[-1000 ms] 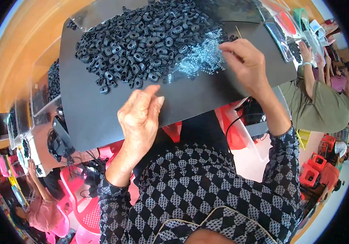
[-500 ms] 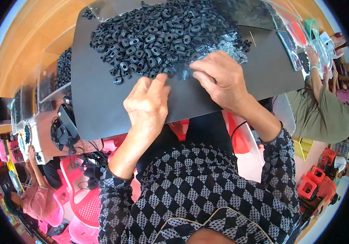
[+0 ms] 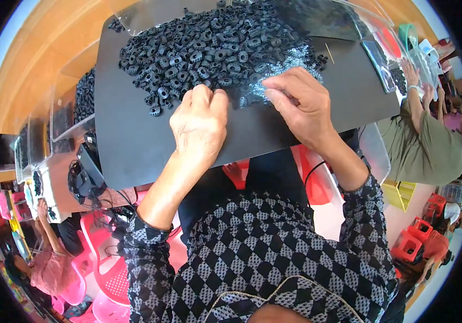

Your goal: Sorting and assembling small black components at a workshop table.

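A big heap of small black plastic pieces with holes through them (image 3: pixel 198 54), looking like cord-lock parts, covers the far half of the dark table (image 3: pixel 134 145). At its right side lies a pile of small silvery springs (image 3: pixel 290 63). My left hand (image 3: pixel 199 121) is closed at the heap's near edge, its fingers curled; whatever it grips is hidden beneath them. To its right, my right hand (image 3: pixel 303 107) pinches thumb and forefinger together beside the springs. Anything between those fingertips is too small to make out.
A thin stick (image 3: pixel 329 53) and a phone-like flat object (image 3: pixel 379 65) lie at the table's right. Clear plastic bins (image 3: pixel 61 116) of black parts stand at left. Co-workers sit on both sides, one in an olive top (image 3: pixel 422 142). A pink chair (image 3: pixel 109 274) is at lower left.
My right hand has shifted slightly right, away from the left hand, uncovering more of the springs' near edge. My left hand has turned, its fingers now curled more tightly.
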Available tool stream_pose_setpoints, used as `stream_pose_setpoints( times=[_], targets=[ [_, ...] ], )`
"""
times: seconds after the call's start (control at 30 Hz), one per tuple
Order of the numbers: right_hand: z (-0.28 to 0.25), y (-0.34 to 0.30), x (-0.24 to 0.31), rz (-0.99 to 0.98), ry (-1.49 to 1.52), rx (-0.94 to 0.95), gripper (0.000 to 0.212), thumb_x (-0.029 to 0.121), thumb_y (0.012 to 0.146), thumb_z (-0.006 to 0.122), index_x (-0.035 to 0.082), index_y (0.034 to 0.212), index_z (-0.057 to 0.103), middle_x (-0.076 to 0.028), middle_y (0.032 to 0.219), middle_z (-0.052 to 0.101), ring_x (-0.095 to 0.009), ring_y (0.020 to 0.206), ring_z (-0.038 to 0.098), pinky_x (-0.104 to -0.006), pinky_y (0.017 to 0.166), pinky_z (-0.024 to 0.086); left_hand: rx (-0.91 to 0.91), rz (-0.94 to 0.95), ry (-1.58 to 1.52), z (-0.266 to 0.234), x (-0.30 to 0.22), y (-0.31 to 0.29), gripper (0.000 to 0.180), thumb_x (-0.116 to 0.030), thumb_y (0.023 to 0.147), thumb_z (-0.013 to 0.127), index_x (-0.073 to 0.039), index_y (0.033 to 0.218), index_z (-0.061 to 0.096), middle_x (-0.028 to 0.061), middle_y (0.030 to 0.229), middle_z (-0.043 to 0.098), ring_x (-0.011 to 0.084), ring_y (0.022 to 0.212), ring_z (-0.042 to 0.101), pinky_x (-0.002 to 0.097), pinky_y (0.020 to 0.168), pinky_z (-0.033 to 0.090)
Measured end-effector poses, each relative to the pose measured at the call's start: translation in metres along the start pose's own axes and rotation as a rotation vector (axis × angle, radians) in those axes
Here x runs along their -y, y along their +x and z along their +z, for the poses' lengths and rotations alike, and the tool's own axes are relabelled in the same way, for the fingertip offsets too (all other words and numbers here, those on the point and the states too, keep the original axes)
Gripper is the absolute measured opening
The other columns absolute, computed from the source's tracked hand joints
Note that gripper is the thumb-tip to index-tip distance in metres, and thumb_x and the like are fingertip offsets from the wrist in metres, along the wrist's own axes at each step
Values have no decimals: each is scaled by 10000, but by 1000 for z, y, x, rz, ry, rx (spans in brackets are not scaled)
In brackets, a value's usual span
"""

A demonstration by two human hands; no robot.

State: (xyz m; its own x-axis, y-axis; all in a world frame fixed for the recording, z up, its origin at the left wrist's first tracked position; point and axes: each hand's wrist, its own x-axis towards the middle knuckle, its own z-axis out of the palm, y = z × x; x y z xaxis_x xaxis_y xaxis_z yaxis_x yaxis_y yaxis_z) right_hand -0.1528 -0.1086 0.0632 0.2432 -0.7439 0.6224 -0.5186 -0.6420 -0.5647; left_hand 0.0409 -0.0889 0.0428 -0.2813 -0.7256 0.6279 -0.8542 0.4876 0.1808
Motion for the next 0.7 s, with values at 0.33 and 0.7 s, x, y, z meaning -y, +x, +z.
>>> stream_pose_setpoints(
  times=[0.33,0.7],
  targets=[
    [6,-3,19,59,211,18,158,-32,700,671,19,846,641,-89,723,601,-237,662,567,-332,590,452,110,-741,-1143,-34,-19,-1,170,-115,877,615,4,999,624,23,816,633,46,602,533,150,527,390],
    [21,-4,36,-126,82,-37,160,16,684,659,-1,831,597,-86,756,569,-254,659,545,-355,561,445,73,-813,-1336,-32,-28,-1,152,-73,865,617,14,988,610,10,808,609,66,680,547,181,577,418]
  ],
)
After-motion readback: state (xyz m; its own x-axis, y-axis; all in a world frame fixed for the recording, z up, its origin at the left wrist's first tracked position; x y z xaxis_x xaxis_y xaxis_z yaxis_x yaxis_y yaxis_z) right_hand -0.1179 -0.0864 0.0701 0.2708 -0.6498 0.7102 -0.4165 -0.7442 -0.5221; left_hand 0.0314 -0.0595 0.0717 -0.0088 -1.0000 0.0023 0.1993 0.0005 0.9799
